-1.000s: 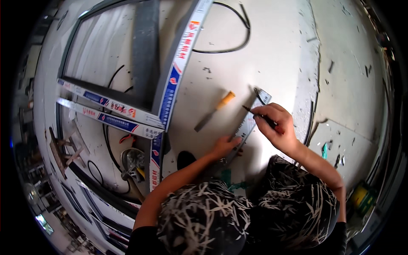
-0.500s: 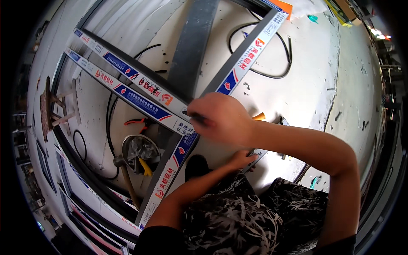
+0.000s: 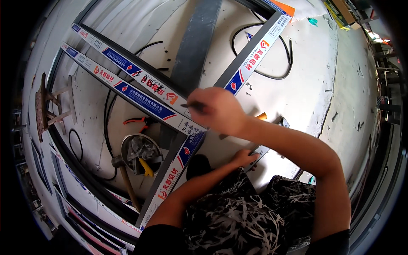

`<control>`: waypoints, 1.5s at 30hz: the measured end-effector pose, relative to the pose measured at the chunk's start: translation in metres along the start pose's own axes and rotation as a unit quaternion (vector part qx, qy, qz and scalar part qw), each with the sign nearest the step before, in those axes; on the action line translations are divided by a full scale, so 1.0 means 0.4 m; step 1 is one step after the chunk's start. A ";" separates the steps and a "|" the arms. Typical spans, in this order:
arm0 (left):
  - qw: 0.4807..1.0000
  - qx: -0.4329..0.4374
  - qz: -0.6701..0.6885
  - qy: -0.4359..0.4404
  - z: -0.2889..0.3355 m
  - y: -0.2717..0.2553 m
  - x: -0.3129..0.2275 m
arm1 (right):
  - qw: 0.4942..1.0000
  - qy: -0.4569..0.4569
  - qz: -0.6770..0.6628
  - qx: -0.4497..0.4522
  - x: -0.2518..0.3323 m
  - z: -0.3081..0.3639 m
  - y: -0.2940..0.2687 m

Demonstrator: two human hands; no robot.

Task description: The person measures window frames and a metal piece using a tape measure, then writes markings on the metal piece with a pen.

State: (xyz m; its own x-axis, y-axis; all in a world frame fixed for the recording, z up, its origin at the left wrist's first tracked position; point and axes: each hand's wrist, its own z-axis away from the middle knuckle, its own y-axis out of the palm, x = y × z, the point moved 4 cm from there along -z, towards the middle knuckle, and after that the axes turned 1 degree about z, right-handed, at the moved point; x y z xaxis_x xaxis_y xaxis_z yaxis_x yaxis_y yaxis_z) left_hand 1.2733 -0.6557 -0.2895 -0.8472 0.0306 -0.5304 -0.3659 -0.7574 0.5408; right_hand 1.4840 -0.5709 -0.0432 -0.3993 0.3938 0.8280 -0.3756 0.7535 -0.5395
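Observation:
A slim black marker (image 3: 196, 106) is pinched in my right hand (image 3: 221, 111), its tip pointing left just over the corner where the bars of a dark grey metal frame (image 3: 146, 102) meet. Printed protective film in white, blue and red covers the bars, with dark handwritten marks on the upper one. Lower down, by my knee, my left hand (image 3: 243, 159) is closed around a short film-covered metal profile (image 3: 262, 150). Part of that profile is hidden behind my fingers and right forearm.
Inside the frame lie red-handled pliers (image 3: 136, 122), a bowl (image 3: 124, 146) with a plastic bag and yellow-handled tool, and a hammer (image 3: 126, 182). Black rubber strip (image 3: 290, 55) coils on the floor. A wooden stool (image 3: 42, 106) stands left. An orange handle (image 3: 262, 116) shows beyond my right wrist.
My right hand with the marker has shifted slightly up at the frame corner. The view has moved a little; my left hand keeps its hold on the profile.

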 end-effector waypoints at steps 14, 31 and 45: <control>0.999 -0.027 -0.029 -0.003 0.047 -0.015 -0.033 | 0.952 0.234 0.078 -0.178 -0.025 0.402 -0.521; 0.644 -0.271 -0.685 0.207 0.163 0.031 -0.212 | 0.760 0.361 -0.243 -0.482 -0.206 0.830 -0.367; 0.952 -0.006 -0.301 0.058 0.141 0.217 -0.435 | 0.843 0.169 -0.326 -0.393 -0.184 0.740 -0.304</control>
State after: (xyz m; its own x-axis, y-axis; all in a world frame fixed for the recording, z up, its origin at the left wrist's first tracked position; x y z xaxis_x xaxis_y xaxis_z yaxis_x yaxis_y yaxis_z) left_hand 1.3672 -0.6902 -0.1135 -0.4364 0.3901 -0.8108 -0.7671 -0.6323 0.1087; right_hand 1.3116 -0.8473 -0.0836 -0.0115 -0.2117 0.9773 0.2992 0.9318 0.2054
